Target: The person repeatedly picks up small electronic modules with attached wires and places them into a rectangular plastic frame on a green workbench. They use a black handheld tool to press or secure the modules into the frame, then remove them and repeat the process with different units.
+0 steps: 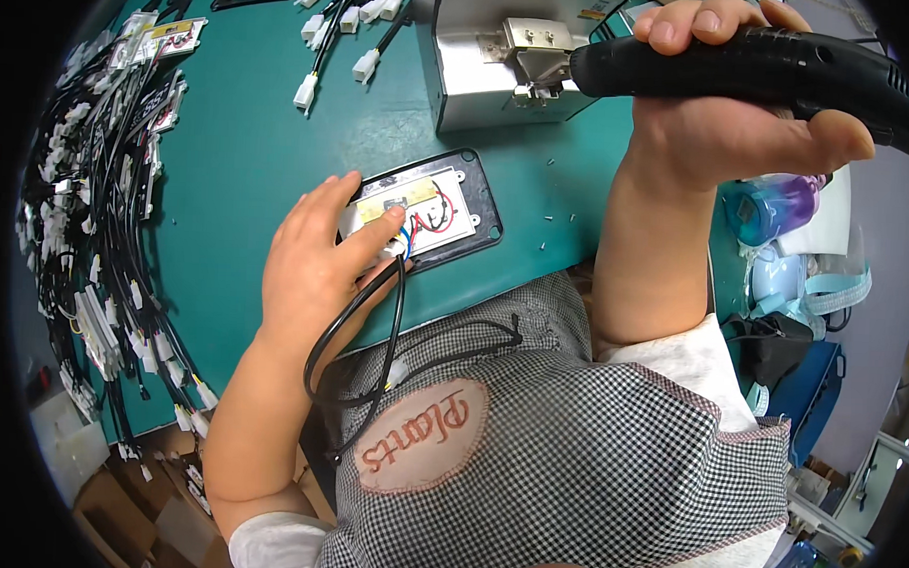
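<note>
My right hand [702,132] is raised at the upper right, fingers wrapped round a black electric screwdriver [722,65]. The screwdriver lies nearly level, its nose against the metal outlet of a silver box-shaped screw feeder [461,96]; the bit's very tip is hard to make out. My left hand [311,239] grips the left side of a shallow black plastic case [487,195] lying on the table. Its thumb presses on a white panel [460,219] with a yellow strip inside the case. Red, black and blue wires show there, and a black cable [397,317] loops down over my lap.
A green table [241,96] carries a dense heap of black cables with white connectors [98,171] along its left side. More connector cables [367,64] lie at the back. Small screws [549,218] are scattered right of the case. A blue-purple cup [767,210] stands at the right edge.
</note>
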Motion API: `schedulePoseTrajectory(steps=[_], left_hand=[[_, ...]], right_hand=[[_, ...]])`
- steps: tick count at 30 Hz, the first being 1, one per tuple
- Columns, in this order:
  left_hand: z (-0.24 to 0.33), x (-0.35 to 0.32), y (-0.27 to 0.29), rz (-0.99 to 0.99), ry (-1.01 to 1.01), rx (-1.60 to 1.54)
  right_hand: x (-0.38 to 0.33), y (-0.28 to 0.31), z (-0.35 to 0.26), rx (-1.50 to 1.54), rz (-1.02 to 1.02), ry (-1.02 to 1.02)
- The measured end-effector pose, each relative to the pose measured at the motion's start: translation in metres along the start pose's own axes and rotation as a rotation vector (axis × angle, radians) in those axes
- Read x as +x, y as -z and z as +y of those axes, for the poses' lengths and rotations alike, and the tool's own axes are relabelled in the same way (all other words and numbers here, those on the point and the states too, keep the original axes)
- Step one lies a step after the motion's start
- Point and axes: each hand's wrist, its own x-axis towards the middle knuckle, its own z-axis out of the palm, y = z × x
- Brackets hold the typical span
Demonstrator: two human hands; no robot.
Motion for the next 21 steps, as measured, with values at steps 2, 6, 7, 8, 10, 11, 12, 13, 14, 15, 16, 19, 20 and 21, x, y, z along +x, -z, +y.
schedulePoseTrajectory(steps=[2,6,7,8,10,11,12,13,14,15,16,19,20,21], left_hand=[[0.001,0.000,0.001,0.005,-0.001,-0.002],[0.001,0.000,0.002,0.010,-0.005,-0.009],[0.001,0.000,0.002,0.009,-0.003,-0.011],[0.001,0.001,0.002,0.009,-0.002,-0.009],[0.001,0.000,0.001,0.009,-0.002,-0.004],[0.001,0.000,0.001,0.008,0.000,-0.008],[0.001,0.000,0.001,0.006,0.003,-0.011],[0.001,0.000,0.002,0.006,0.005,-0.015],[0.001,0.000,0.001,0.010,0.003,-0.016],[0.001,0.000,0.001,0.014,0.000,-0.016],[0.000,0.000,0.000,0.017,-0.001,-0.016],[0.001,0.000,0.001,0.011,0.008,-0.015],[0.001,0.000,0.001,0.012,0.007,-0.015],[0.001,0.000,0.000,0.013,0.006,-0.016]], right_hand=[[-0.001,-0.002,0.001,-0.019,-0.011,0.008],[0.000,0.005,0.011,-0.019,-0.064,0.071],[0.000,0.004,0.010,-0.022,-0.071,0.054],[0.000,0.002,0.009,-0.026,-0.077,0.036],[-0.001,-0.004,-0.004,-0.051,-0.072,-0.041],[-0.001,-0.006,-0.009,-0.061,-0.074,-0.067],[-0.001,-0.007,-0.010,-0.067,-0.086,-0.069],[0.000,-0.006,-0.009,-0.064,-0.096,-0.043],[0.000,-0.005,-0.009,-0.063,-0.106,-0.018],[0.000,-0.003,-0.003,-0.053,-0.112,0.033],[-0.001,-0.003,-0.002,-0.043,-0.102,0.042],[-0.001,-0.009,-0.007,-0.026,-0.051,0.004],[-0.002,-0.010,-0.008,-0.024,-0.035,-0.011],[-0.002,-0.011,-0.007,-0.027,-0.030,-0.009]])
